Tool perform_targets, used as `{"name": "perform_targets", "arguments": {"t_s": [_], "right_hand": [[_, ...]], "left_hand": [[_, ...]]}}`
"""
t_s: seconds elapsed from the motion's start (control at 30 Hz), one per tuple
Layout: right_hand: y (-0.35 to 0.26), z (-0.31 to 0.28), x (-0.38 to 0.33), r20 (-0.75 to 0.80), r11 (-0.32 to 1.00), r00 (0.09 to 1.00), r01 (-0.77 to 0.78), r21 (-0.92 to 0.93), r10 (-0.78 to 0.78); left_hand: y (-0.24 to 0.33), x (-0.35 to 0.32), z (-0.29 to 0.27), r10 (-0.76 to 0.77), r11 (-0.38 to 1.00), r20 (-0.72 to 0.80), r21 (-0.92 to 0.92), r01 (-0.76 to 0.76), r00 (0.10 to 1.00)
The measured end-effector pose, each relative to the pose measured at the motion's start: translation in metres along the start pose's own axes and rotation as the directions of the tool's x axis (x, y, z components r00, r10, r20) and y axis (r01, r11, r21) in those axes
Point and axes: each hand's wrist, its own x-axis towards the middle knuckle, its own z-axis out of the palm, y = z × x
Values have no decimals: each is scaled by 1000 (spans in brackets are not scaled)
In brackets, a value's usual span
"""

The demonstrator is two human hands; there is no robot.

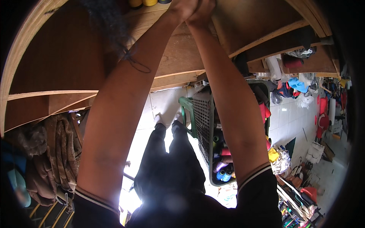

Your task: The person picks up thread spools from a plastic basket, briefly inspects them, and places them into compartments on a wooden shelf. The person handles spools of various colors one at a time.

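Reaching out over wooden shelving [176,55] with left hand [184,8] and right hand [202,12]!
Overlapping near yellow thread spools [149,2]; can't tell how far open or whether gripping anything.

The floor [138,138] around the trousers [171,171] is washed out to white by strong glare, and a hazy bloom is spread over the dark shirt [178,214]. The wooden shelf [57,57] is sunk in brown shadow. The dark threads [102,22] at the top are blurred. Straight edges are bent near the rim, and the corners are swallowed by black
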Motion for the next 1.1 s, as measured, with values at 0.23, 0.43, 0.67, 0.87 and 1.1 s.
{"name": "perform_targets", "arguments": {"t_s": [0.23,0.43,0.67,0.87,1.1], "right_hand": [[-14,-1,-5,77,979,977,-201,10,200],[-5,0,-5,79,969,973,-224,102,217],[-16,-8,-7,72,869,893,-450,208,445],[-90,-71,-18,367,827,811,-538,161,456],[-156,-209,-95,621,962,782,-210,177,56]], "left_hand": [[4,-7,-7,-85,994,-4,-65,85,996],[3,-5,-12,-121,990,-13,-76,120,993],[26,-20,-19,-268,943,-58,-218,250,962],[61,-106,-8,-457,344,157,-876,337,875],[163,-247,0,-438,73,502,-807,586,746]]}}
